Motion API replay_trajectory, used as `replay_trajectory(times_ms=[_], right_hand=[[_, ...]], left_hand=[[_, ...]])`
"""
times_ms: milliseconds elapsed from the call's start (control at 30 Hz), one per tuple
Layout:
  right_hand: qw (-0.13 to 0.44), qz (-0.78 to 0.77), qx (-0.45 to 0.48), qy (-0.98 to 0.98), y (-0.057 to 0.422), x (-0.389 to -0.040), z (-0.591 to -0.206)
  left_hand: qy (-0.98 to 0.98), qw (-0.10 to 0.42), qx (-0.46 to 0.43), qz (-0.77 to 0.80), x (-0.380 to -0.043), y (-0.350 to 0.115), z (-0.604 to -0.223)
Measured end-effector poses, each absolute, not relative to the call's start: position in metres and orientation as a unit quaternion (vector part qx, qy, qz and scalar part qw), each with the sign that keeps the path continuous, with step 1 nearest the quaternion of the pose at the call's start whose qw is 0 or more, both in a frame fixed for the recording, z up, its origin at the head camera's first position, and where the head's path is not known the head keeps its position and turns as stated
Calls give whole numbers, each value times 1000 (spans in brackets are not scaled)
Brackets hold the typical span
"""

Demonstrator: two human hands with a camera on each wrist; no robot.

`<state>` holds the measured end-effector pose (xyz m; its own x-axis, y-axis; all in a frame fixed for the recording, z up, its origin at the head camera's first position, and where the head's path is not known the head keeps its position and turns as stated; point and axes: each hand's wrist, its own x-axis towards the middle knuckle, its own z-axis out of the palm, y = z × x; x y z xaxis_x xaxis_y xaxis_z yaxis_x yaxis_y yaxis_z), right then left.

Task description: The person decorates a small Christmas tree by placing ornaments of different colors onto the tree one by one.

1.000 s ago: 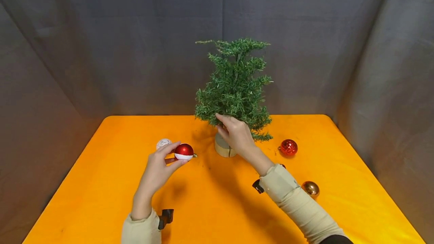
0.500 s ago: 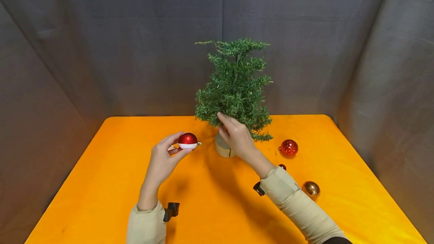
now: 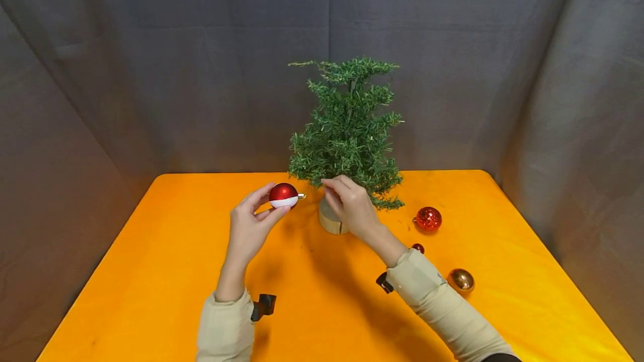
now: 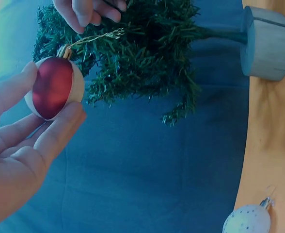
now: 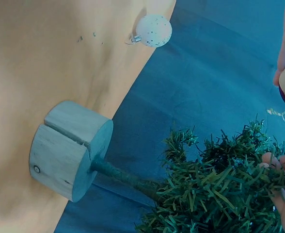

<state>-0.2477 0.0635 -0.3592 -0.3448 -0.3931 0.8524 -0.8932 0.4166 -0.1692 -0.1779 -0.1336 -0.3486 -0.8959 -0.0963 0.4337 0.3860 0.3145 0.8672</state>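
Observation:
A red and white Christmas bauble (image 3: pixel 283 193) is pinched between the thumb and fingers of my left hand (image 3: pixel 247 233). Its gold cap points right, towards the tree, and a gold string (image 4: pixel 96 37) trails from the cap. The small artificial Christmas tree (image 3: pixel 347 122) stands upright on a round wooden base (image 3: pixel 332 220). At its lower front left branches is my right hand (image 3: pixel 354 210); thumb and fingertips close on a branch tip (image 5: pixel 268 177) there. Some of that grip is hidden by the needles. The held bauble hangs just left of the right fingertips.
A shiny red bauble (image 3: pixel 428 219), a smaller dark red one (image 3: pixel 418 248) and a gold bauble (image 3: pixel 460 281) lie right of the tree on the orange table (image 3: pixel 151 272). Behind the left hand lies a white speckled bauble (image 5: pixel 154 31). Grey cloth (image 3: pixel 226 71) surrounds the table.
My left hand has carried the red and white bauble up and right, closer to the tree. The right hand's fingertips have drawn together and dipped slightly at the branch.

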Motion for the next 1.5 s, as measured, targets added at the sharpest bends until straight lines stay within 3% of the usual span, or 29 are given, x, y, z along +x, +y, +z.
replay_trajectory(times_ms=[133,467,733,933,1133,1500], right_hand=[[348,357,422,-758,63,-246,-360],[203,468,372,-775,61,-242,-356],[70,550,318,-769,59,-235,-344],[7,580,332,-744,59,-235,-341],[-2,598,335,-728,58,-244,-350],[45,623,333,-706,54,-242,-349]], left_hand=[[-764,215,-79,-603,-180,-130,-349],[-714,208,-39,-667,-183,-123,-348],[-641,174,-43,-746,-185,-117,-349],[-571,142,-66,-806,-186,-114,-351],[-539,132,-77,-828,-186,-112,-352],[-506,122,-76,-850,-186,-107,-357]])
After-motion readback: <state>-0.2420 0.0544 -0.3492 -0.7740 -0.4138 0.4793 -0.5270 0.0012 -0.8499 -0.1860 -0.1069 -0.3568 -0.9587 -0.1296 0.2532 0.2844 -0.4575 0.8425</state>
